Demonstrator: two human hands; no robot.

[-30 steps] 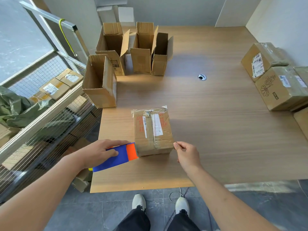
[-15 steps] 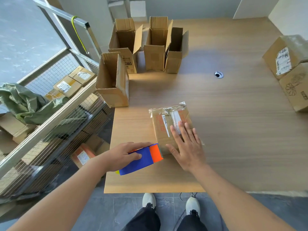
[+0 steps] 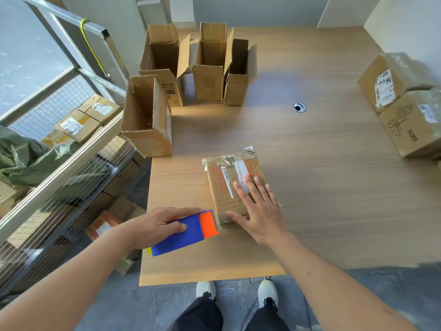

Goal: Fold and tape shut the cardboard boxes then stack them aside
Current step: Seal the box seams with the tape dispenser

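A small closed cardboard box [image 3: 226, 177], wrapped with clear tape and carrying a barcode label, lies near the front of the wooden table [image 3: 322, 187]. My right hand [image 3: 260, 209] rests flat on its near half, fingers spread. My left hand [image 3: 160, 225] grips a blue and orange tape dispenser [image 3: 191, 230], whose orange toothed end touches the box's near left corner. Several open boxes [image 3: 210, 65] stand upright at the back left, and one open box [image 3: 148, 118] stands at the left edge.
Taped boxes [image 3: 405, 103] sit stacked at the right edge of the table. A cable hole [image 3: 299, 107] is in the table's middle. A metal rail and wire mesh [image 3: 71, 163] run along the left, with more boxes below. My shoes show under the front edge.
My right hand went from pinching the box's near right corner to lying flat on its top. The view shifted a little; the dispenser stays against the box's near left corner.
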